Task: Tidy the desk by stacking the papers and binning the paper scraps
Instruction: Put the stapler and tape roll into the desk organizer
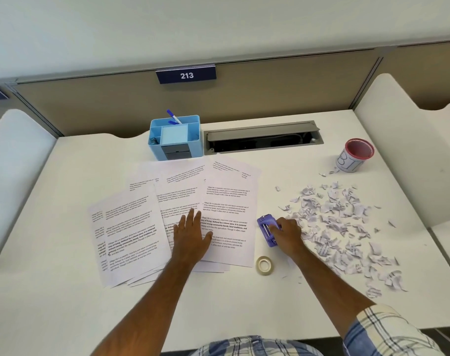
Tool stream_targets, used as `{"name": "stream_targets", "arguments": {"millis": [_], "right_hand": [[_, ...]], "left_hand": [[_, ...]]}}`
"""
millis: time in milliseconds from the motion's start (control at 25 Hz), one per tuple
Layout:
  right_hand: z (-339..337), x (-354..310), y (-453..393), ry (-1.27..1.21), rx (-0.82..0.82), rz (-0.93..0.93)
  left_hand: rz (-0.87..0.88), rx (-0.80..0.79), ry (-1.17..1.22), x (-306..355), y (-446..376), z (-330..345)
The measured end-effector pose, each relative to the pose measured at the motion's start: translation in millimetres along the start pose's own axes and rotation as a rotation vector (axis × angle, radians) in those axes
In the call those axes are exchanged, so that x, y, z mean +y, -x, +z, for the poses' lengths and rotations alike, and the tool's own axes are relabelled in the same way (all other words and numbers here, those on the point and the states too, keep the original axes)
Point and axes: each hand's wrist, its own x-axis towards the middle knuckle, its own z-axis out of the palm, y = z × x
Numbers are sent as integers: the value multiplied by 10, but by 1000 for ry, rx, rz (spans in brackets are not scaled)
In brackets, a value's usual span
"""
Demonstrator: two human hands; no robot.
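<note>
White printed sheets [183, 217] still fanned out loose mid-desk and not squared up at all, left hand [192, 235] flat and open, pressing on top, holding nothing. Torn scraps [339, 227] scattered toward the desk's right edge, none visibly in the little red-rimmed bin cup [354, 155] near the far right corner, so basically nothing done yet. Right hand [286, 233] curled round a purple stapler [266, 229] between sheets and scraps, tape roll [264, 265] just nearer the front edge, blue organiser [175, 137] at the back.
</note>
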Motion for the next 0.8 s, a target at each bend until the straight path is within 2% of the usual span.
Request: {"name": "stream_targets", "arguments": {"millis": [160, 320, 480, 800], "right_hand": [[-21, 9, -64, -104, 2, -98], [-79, -128, -111, -373, -86, -113], [-189, -561, -180, -539, -94, -161], [-169, -1635, -665, -624, -57, -199]], "left_hand": [[-16, 4, 9, 4, -59, -31], [-33, 2, 9, -41, -178, -107], [-37, -10, 9, -92, -336, -180], [-54, 20, 34, -323, -685, -345]]}}
